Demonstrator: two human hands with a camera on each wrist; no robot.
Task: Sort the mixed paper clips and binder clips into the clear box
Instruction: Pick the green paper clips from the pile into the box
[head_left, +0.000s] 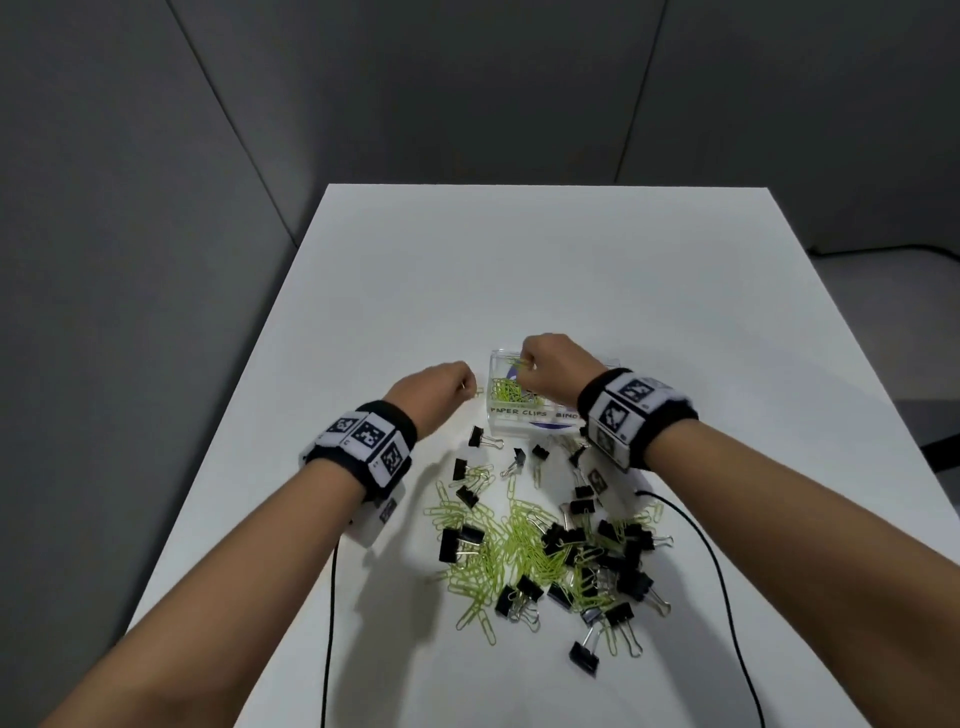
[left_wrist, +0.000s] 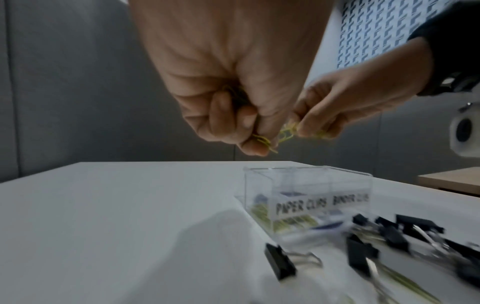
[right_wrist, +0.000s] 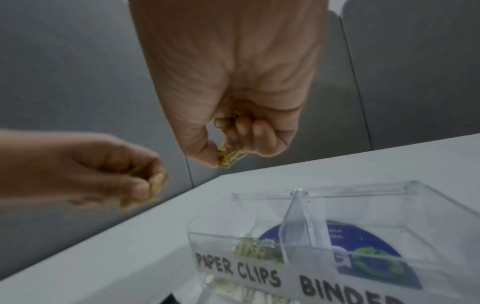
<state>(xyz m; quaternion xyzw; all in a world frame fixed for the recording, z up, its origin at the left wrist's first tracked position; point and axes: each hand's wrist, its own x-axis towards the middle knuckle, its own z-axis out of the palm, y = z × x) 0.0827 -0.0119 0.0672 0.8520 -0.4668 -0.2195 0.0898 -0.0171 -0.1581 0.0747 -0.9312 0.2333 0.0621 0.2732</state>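
Note:
A clear two-part box (head_left: 498, 413) labelled PAPER CLIPS and BINDER stands mid-table; green paper clips (head_left: 511, 392) lie in its left part. My right hand (head_left: 543, 358) hovers over that part, pinching green paper clips (right_wrist: 230, 156). My left hand (head_left: 447, 382) hangs just left of the box, its curled fingers holding more green paper clips (left_wrist: 262, 142). A mixed pile of green paper clips (head_left: 511, 545) and black binder clips (head_left: 618, 551) lies nearer to me. The clear box (right_wrist: 324, 230) shows an empty-looking BINDER part in the right wrist view.
The white table (head_left: 519, 270) has bare room behind and left of the box. Loose binder clips (head_left: 480, 439) lie just in front of the box. Black cables (head_left: 727, 587) run along both sides of the pile. Grey walls stand behind.

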